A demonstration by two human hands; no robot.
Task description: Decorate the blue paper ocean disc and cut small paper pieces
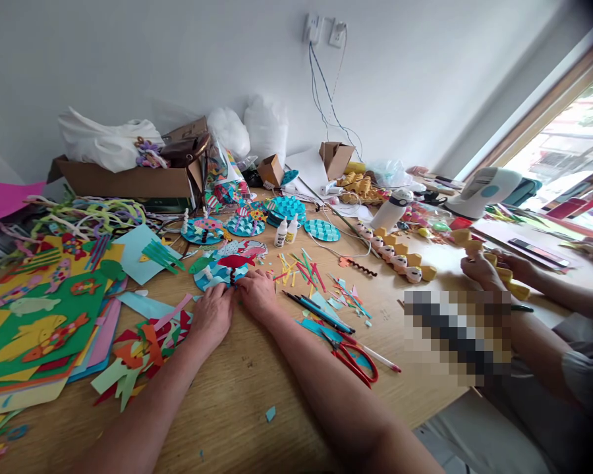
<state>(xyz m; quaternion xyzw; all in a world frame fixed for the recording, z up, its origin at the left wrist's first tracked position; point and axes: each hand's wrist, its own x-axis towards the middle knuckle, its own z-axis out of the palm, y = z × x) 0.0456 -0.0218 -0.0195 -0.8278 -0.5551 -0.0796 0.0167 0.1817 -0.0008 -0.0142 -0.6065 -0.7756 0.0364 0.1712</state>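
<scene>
Hands meet at the near edge of a blue paper disc (221,271) — left hand (211,315) and right hand (257,295) both press it flat, fingers curled. Several decorated discs (247,225) lie finished behind; paper scraps (304,266) and red scissors (352,359) litter the surface (237,408).

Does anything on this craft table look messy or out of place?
Yes. Thin coloured paper strips lie scattered loose on the wooden table, just beyond the red-handled scissors. A small blue paper scrap sits alone near the table edge. Both hands, left and right, press on a blue paper disc with a red fish.
</scene>
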